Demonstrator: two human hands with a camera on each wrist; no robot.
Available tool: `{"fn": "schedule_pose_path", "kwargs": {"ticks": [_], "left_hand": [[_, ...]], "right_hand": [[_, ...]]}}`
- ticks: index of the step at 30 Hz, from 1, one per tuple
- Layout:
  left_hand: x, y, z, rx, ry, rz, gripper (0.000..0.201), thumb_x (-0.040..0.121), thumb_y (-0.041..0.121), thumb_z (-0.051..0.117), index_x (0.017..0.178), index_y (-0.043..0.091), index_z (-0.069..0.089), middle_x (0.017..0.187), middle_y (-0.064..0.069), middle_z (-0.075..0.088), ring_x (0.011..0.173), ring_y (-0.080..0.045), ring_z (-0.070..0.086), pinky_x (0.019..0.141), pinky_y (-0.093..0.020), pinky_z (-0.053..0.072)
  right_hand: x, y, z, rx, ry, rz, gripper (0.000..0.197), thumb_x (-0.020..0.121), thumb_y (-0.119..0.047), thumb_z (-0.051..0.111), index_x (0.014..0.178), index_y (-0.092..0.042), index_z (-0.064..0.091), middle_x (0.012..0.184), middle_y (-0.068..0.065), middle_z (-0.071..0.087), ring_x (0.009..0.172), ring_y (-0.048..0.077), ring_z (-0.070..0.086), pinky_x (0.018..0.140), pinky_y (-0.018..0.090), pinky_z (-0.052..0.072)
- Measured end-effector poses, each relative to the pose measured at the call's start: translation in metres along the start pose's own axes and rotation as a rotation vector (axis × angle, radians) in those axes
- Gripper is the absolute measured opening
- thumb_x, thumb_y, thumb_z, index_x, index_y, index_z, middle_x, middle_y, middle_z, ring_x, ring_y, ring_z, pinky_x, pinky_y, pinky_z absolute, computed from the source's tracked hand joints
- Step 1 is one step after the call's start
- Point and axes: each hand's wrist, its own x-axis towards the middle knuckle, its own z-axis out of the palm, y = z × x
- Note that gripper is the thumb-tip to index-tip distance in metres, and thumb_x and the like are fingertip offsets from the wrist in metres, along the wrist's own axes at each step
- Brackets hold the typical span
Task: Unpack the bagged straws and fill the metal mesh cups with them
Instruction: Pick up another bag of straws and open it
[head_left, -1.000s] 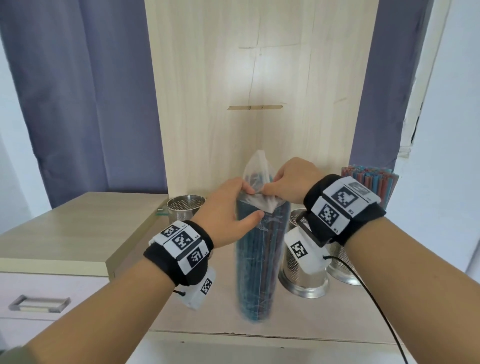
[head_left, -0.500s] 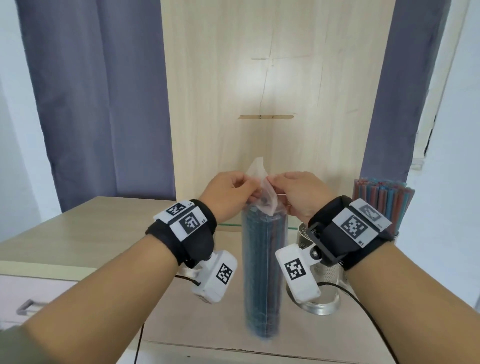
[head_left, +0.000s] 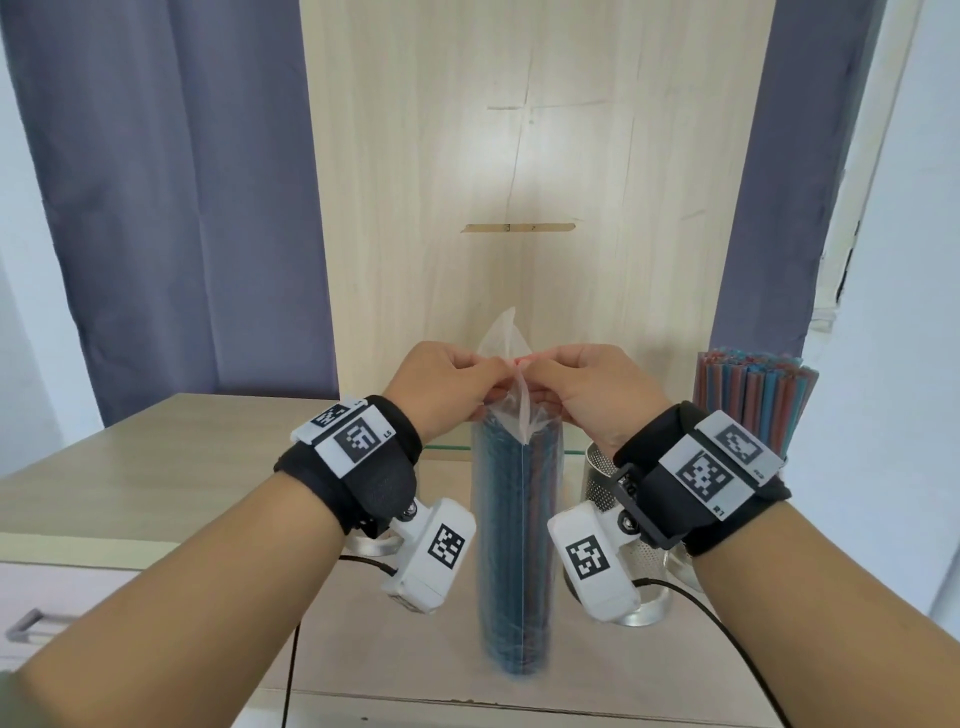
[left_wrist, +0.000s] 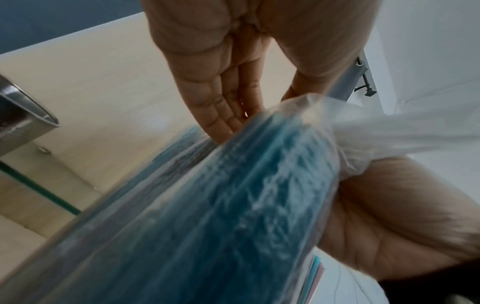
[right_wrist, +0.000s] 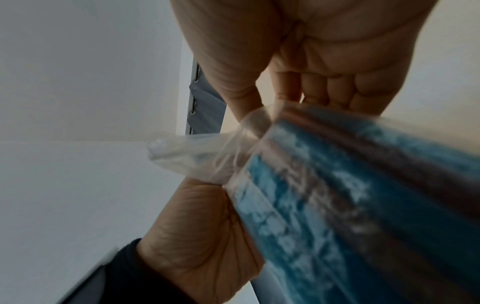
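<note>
Both grips, left hand (head_left: 451, 382) and right hand (head_left: 587, 387), pinch straw-filled bag (head_left: 517, 545).

Bag (head_left: 518, 545) left of cups (head_left: 602, 483)
</note>
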Motion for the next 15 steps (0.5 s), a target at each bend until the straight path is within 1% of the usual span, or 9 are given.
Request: {"fn": "schedule_pose_path", "kwargs": {"ticks": [2, 3, 4, 6, 8, 9, 11, 14, 15], "left_hand": [[-0.002, 0.0, 0.001, 0.007, 0.012, 0.006, 0.028, 0.084, 0.03, 0.071, 0.085, 0.003, 0.077, 0.086, -0.013, 0.076, 0.092, -0.028, 0.072, 0.089, -0.046, 0.057], [-0.003, 0.0, 0.001, 0.038, 0.017, 0.026, 0.03, 0.082, 0.032, 0.071, 0.082, 0.003, 0.077, 0.083, -0.013, 0.076, 0.087, -0.026, 0.073, 0.088, -0.042, 0.058], [-0.004, -0.001, 0.002, 0.083, 0.032, 0.056, 0.029, 0.083, 0.031, 0.07, 0.078, 0.003, 0.077, 0.079, -0.012, 0.075, 0.078, -0.021, 0.072, 0.084, -0.036, 0.059], [-0.008, -0.001, 0.004, 0.184, 0.09, 0.113, 0.025, 0.083, 0.025, 0.068, 0.07, 0.005, 0.075, 0.073, -0.012, 0.073, 0.061, -0.011, 0.063, 0.067, -0.025, 0.054], [-0.011, -0.003, 0.006, 0.234, 0.117, 0.155, 0.023, 0.083, 0.023, 0.067, 0.068, 0.008, 0.074, 0.07, -0.011, 0.072, 0.056, -0.007, 0.057, 0.057, -0.02, 0.049], [-0.013, -0.003, 0.007, 0.251, 0.124, 0.172, 0.022, 0.084, 0.023, 0.067, 0.069, 0.009, 0.074, 0.069, -0.009, 0.072, 0.055, -0.006, 0.057, 0.056, -0.018, 0.048], [-0.015, -0.004, 0.01, 0.282, 0.145, 0.199, 0.02, 0.083, 0.022, 0.068, 0.069, 0.011, 0.075, 0.068, -0.005, 0.072, 0.055, -0.005, 0.058, 0.056, -0.017, 0.049], [-0.017, -0.006, 0.013, 0.294, 0.147, 0.229, 0.019, 0.082, 0.022, 0.068, 0.065, 0.014, 0.074, 0.068, 0.0, 0.072, 0.06, -0.006, 0.061, 0.06, -0.019, 0.05], [-0.018, -0.006, 0.015, 0.299, 0.145, 0.234, 0.021, 0.083, 0.022, 0.068, 0.064, 0.014, 0.073, 0.067, 0.001, 0.072, 0.059, -0.004, 0.06, 0.06, -0.017, 0.05]], "right_hand": [[0.0, 0.001, -0.001, -0.006, -0.003, -0.005, 0.013, 0.09, -0.01, 0.067, 0.078, -0.008, 0.072, 0.063, 0.001, 0.07, 0.053, 0.006, 0.063, 0.055, 0.014, 0.049], [0.0, 0.001, -0.002, -0.002, -0.004, -0.005, 0.015, 0.09, -0.01, 0.067, 0.076, -0.008, 0.072, 0.063, 0.001, 0.07, 0.054, 0.007, 0.063, 0.055, 0.015, 0.049], [0.0, 0.001, -0.002, 0.003, -0.005, -0.001, 0.016, 0.09, -0.01, 0.067, 0.074, -0.007, 0.072, 0.064, 0.002, 0.071, 0.054, 0.008, 0.064, 0.056, 0.015, 0.049], [0.001, 0.001, -0.002, 0.008, -0.003, 0.011, 0.02, 0.09, -0.012, 0.067, 0.071, -0.007, 0.072, 0.065, 0.004, 0.071, 0.056, 0.009, 0.065, 0.057, 0.016, 0.05], [0.003, 0.001, -0.003, -0.048, -0.007, 0.008, 0.021, 0.09, -0.015, 0.068, 0.071, -0.007, 0.073, 0.065, 0.004, 0.072, 0.058, 0.011, 0.065, 0.063, 0.02, 0.052], [0.003, 0.0, -0.003, -0.091, -0.011, 0.003, 0.022, 0.089, -0.017, 0.069, 0.069, -0.008, 0.073, 0.064, 0.003, 0.071, 0.058, 0.01, 0.065, 0.066, 0.023, 0.052], [0.005, -0.001, -0.004, -0.16, -0.015, -0.004, 0.021, 0.087, -0.016, 0.07, 0.067, -0.009, 0.072, 0.059, 0.0, 0.069, 0.053, 0.008, 0.062, 0.066, 0.025, 0.051], [0.009, -0.006, -0.005, -0.292, -0.02, -0.021, 0.021, 0.084, -0.013, 0.067, 0.07, 0.002, 0.071, 0.057, 0.002, 0.065, 0.05, 0.01, 0.057, 0.064, 0.028, 0.052], [0.009, -0.007, -0.005, -0.339, -0.033, -0.025, 0.023, 0.084, -0.012, 0.064, 0.071, 0.006, 0.069, 0.056, 0.003, 0.062, 0.051, 0.012, 0.055, 0.062, 0.029, 0.049]]}}
